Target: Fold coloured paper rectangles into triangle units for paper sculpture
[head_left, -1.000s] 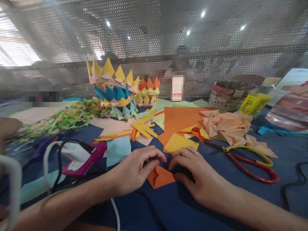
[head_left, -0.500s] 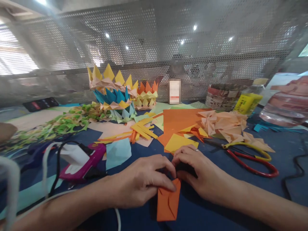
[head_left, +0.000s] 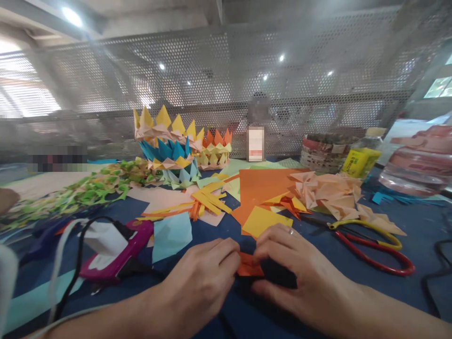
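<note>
A small folded piece of orange paper (head_left: 248, 266) lies flat on the blue table between my hands. My left hand (head_left: 208, 273) is closed, its fingertips gripping the paper's left end and covering part of it. At the other end, my right hand (head_left: 287, 263) curls its fingers onto the paper, with the thumb lower and a little apart from it. A ring shows on one right finger. Just beyond the hands lie a yellow paper square (head_left: 264, 221) and a larger orange sheet (head_left: 270, 188).
Scissors (head_left: 374, 245) with red and yellow handles lie right. Folded peach pieces (head_left: 325, 190) lie behind them, near a yellow-labelled bottle (head_left: 362, 160). Paper crowns (head_left: 173, 150) stand at the back. A purple power strip (head_left: 116, 256) with cables sits left, beside light-blue paper (head_left: 172, 234).
The orange paper has gone from standing lengthwise toward me to a shorter shape lying crosswise, farther from me. My left hand has closed over its left end; my right thumb has moved toward me.
</note>
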### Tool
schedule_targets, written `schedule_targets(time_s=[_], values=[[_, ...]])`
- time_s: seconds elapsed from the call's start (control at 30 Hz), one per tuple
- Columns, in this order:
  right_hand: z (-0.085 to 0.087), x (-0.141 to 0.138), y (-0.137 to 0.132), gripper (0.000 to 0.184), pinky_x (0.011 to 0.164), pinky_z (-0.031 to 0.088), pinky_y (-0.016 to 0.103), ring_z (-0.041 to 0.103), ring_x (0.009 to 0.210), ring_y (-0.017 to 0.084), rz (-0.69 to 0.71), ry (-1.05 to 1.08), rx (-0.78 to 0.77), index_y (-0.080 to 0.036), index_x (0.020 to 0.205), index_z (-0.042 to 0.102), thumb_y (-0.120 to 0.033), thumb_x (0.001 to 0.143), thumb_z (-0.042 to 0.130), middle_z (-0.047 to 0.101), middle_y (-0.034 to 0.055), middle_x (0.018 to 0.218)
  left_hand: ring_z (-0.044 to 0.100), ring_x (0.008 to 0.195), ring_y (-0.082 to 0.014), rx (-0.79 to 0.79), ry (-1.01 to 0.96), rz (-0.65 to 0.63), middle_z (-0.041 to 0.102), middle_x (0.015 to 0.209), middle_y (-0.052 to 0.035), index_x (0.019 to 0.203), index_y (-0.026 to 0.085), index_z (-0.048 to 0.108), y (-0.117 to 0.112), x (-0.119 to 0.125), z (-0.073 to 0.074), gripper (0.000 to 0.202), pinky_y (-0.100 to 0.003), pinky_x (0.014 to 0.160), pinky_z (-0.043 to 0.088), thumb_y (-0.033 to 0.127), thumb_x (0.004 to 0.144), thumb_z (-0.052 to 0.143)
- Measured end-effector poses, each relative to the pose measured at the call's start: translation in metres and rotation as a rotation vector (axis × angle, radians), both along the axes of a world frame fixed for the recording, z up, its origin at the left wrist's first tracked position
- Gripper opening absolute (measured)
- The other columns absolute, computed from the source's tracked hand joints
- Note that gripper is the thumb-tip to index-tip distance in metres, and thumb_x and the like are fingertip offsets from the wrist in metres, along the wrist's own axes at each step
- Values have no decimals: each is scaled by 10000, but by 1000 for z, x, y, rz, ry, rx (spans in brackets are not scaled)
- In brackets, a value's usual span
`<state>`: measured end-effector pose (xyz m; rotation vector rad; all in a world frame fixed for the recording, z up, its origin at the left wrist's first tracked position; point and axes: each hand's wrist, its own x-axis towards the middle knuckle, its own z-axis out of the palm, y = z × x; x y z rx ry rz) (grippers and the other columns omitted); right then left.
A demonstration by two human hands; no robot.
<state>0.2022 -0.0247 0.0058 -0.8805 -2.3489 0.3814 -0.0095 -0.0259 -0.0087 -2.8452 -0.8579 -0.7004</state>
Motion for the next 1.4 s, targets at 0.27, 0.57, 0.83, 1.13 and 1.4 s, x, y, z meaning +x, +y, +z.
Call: schedule_targets(time_s=[0.27, 0.57, 0.83, 1.13, 1.4], values=[[-10, 0, 3, 154, 690, 404, 306, 540, 727, 171, 19, -148, 128, -166, 731, 581, -174, 885, 591, 623, 44, 774, 632, 753, -146, -181, -220, -25, 660, 876, -36, 853, 174, 672, -1, 1, -7, 203, -235, 645, 500, 132, 924, 486], [-13, 0, 4, 180, 663, 372, 280, 534, 691, 140, 6, -111, -30, -177, 677, 551, -121, 816, 650, 591, -7, 704, 615, 774, -127, -607, -428, 107, 631, 822, 23, 667, 196, 657, 4, 1, -3, 140, -242, 694, 445, 83, 746, 680], [-11, -1, 4, 201, 660, 370, 287, 528, 675, 141, -88, -87, -145, -190, 677, 540, -188, 855, 631, 596, -16, 707, 576, 776, -117, -634, -376, 142, 588, 818, 25, 715, 200, 602, 6, 1, -2, 172, -245, 701, 425, 148, 869, 547], [-8, -4, 1, 153, 647, 373, 297, 518, 635, 144, -165, -125, -147, -196, 654, 517, -108, 771, 564, 588, -15, 670, 566, 720, -127, -544, -359, 227, 573, 755, 20, 643, 185, 522, 5, 6, -7, 181, -243, 650, 406, 93, 798, 525], [-16, -5, 6, 192, 628, 353, 283, 522, 639, 145, -202, -150, -133, -194, 631, 497, -146, 788, 595, 581, -12, 668, 551, 712, -137, -504, -343, 243, 574, 730, 24, 640, 186, 498, 6, 7, -9, 187, -256, 640, 393, 108, 806, 535]])
